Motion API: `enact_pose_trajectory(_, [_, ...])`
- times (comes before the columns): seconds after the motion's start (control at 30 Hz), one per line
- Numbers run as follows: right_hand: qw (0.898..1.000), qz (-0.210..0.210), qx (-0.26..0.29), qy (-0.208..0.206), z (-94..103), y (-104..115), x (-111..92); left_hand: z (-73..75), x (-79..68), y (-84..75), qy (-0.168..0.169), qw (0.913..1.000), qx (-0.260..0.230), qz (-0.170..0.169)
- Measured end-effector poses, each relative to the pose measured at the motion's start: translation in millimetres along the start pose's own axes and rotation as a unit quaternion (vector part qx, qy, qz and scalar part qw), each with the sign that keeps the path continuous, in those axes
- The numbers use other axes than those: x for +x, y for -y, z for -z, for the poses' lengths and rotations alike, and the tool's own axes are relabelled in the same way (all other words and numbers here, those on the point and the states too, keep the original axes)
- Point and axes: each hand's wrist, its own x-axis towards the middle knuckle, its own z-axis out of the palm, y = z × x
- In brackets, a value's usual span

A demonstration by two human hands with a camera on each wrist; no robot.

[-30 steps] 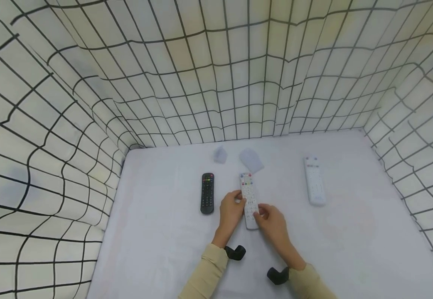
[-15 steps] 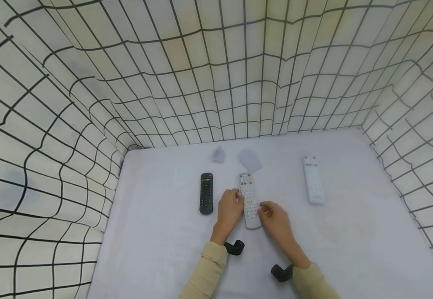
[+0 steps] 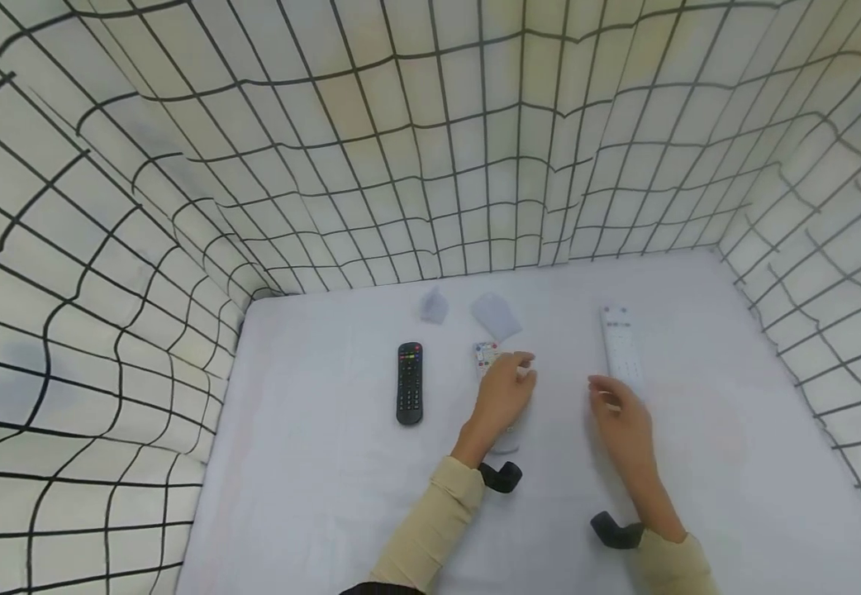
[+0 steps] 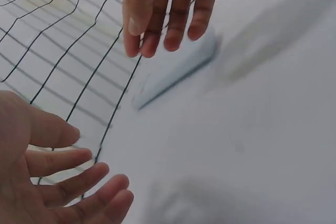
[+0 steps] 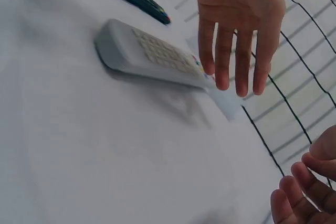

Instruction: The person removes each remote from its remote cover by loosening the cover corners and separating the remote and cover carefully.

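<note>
My left hand (image 3: 503,390) hangs above the grey remote control (image 3: 485,354) in the middle, hiding much of its keypad. Its fingers are loosely extended with nothing in them, as the left wrist view also shows for the left hand (image 4: 58,177). Farther right, my right hand (image 3: 624,426) hovers at the near end of a white remote control (image 3: 619,347), fingers slightly bent and holding nothing. In the right wrist view the grey remote control (image 5: 152,56) lies flat, keys up, below the left hand (image 5: 239,30). A black remote control (image 3: 410,384) lies to the left.
Two pale, translucent pieces (image 3: 496,316) (image 3: 434,306) lie behind the remotes; their material is unclear. A white cloth (image 3: 311,479) covers the table. Grid-patterned curtains (image 3: 430,165) enclose its back and sides. Black wrist mounts (image 3: 616,531) stick out beside both sleeves.
Both hands have left the grey remote control and moved right. The left hand now passes over it, while the right hand has reached the white remote's near end. The remotes lie where they were.
</note>
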Motion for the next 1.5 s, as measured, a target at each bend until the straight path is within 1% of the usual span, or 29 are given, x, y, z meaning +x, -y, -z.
enact_pose_trajectory(0.07, [1.000, -0.001, 0.005, -0.024, 8.9, -3.1, 2.5, -11.2, 5.0, -5.5, 0.015, 0.9993, -0.034, 0.005])
enact_pose_trajectory(0.17, [0.999, -0.009, 0.019, -0.050, 20.1, -7.0, 7.4, -29.2, 12.2, -11.3, 0.027, 0.9963, -0.081, 0.007])
enact_pose_trajectory(0.23, [0.998, -0.023, 0.024, -0.061, 26.3, -8.7, 11.0, -41.9, 16.8, -14.2, 0.031, 0.9938, -0.106, 0.012])
enact_pose_trajectory(0.33, [0.996, -0.052, 0.025, -0.069, 33.7, -11.0, 16.6, -61.4, 23.3, -18.9, 0.041, 0.9883, -0.143, 0.032])
enact_pose_trajectory(0.47, [0.994, -0.084, 0.018, -0.062, 38.8, -16.0, 23.4, -83.6, 30.3, -24.9, 0.045, 0.9828, -0.165, 0.069])
enact_pose_trajectory(0.5, [0.994, -0.090, 0.017, -0.059, 39.3, -17.9, 24.6, -88.2, 31.8, -26.2, 0.045, 0.9824, -0.164, 0.077])
enact_pose_trajectory(0.6, [0.993, -0.107, 0.018, -0.045, 39.9, -25.0, 27.8, -98.8, 34.8, -31.2, 0.044, 0.9798, -0.171, 0.094])
enact_pose_trajectory(0.7, [0.992, -0.120, 0.022, -0.033, 40.8, -33.6, 30.8, -106.6, 36.6, -37.1, 0.052, 0.9777, -0.176, 0.101])
enact_pose_trajectory(0.83, [0.993, -0.118, 0.021, -0.023, 42.6, -38.8, 34.7, -111.8, 37.3, -43.6, 0.067, 0.9813, -0.154, 0.094])
enact_pose_trajectory(0.97, [0.994, -0.107, 0.023, -0.012, 43.2, -36.2, 37.1, -111.4, 37.0, -45.7, 0.075, 0.9877, -0.119, 0.068])
enact_pose_trajectory(1.1, [0.993, -0.115, 0.035, -0.006, 41.5, -32.7, 37.6, -108.4, 36.0, -43.0, 0.076, 0.9913, -0.101, 0.037])
enact_pose_trajectory(1.23, [0.990, -0.131, 0.047, -0.006, 38.9, -28.0, 37.2, -104.4, 34.4, -37.2, 0.069, 0.9924, -0.101, 0.007])
enact_pose_trajectory(1.37, [0.988, -0.140, 0.057, -0.009, 37.1, -19.8, 32.2, -99.3, 30.7, -33.6, 0.058, 0.9930, -0.100, -0.025])
enact_pose_trajectory(1.43, [0.989, -0.131, 0.059, -0.020, 36.8, -15.3, 28.6, -96.1, 27.7, -32.9, 0.050, 0.9931, -0.093, -0.052])
enact_pose_trajectory(1.5, [0.992, -0.108, 0.052, -0.038, 36.8, -12.6, 25.4, -93.2, 24.6, -33.2, 0.035, 0.9924, -0.081, -0.086])
